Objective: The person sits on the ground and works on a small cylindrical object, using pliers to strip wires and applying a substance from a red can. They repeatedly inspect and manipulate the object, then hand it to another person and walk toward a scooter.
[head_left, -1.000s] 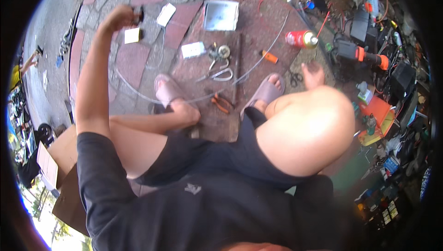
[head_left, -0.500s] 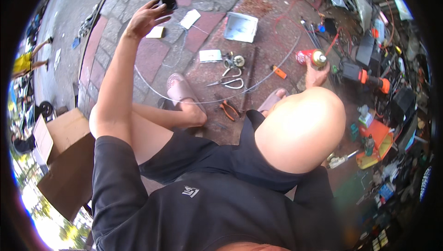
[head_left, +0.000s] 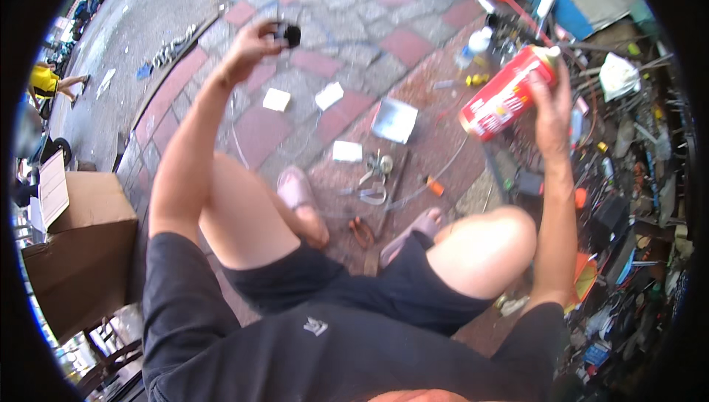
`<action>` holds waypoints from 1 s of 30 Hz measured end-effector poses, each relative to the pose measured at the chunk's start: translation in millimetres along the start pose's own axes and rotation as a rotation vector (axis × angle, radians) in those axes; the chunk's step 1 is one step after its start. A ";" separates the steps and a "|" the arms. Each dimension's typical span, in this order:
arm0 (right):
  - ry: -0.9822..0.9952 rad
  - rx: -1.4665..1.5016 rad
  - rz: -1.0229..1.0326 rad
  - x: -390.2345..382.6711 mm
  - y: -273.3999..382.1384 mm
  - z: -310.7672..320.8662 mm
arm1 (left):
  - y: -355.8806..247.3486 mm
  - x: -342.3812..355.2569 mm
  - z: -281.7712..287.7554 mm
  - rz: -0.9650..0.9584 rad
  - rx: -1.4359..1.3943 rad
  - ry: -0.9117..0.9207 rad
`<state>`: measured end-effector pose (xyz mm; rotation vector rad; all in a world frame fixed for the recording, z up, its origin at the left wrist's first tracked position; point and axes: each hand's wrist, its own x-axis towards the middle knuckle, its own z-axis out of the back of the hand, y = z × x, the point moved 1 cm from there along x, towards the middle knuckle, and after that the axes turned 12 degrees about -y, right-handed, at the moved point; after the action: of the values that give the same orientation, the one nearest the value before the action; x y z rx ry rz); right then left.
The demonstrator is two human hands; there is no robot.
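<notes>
My left hand (head_left: 255, 49) is raised at the upper left, its fingers closed on a small round black part (head_left: 288, 34) whose exact kind I cannot make out. At the right, my right hand (head_left: 552, 110) is wrapped round a red spray can (head_left: 509, 93). The can is tilted, its top end toward the upper right and its base toward the lower left. A thin red straw or rod (head_left: 526, 16) shows beyond its top. On the ground between my feet lie orange-handled pliers (head_left: 362, 232), a small orange object (head_left: 434, 186) and a loop of pale wire (head_left: 436, 180).
A white tray (head_left: 394, 120) and several small white pieces, one a flat box (head_left: 347, 152), lie on the paving. Clutter of tools and parts (head_left: 628, 173) crowds the right side. A cardboard box (head_left: 88, 247) stands at the left. Someone in yellow (head_left: 46, 81) is far left.
My right hand has lifted the spray can from beside my knee, up and closer to the camera. My left hand still holds the black part, now slightly lower and further right in the picture.
</notes>
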<state>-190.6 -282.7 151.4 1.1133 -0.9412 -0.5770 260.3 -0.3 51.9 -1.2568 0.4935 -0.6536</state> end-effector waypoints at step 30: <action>0.235 -0.221 0.177 -97.7 -28.7 -187.6 | 38.3 -2.2 33.7 0.081 0.291 -0.054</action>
<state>-76.9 -123.7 65.6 0.8677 -0.7433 -0.3856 288.1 31.5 23.1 -0.9727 0.3871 -0.5972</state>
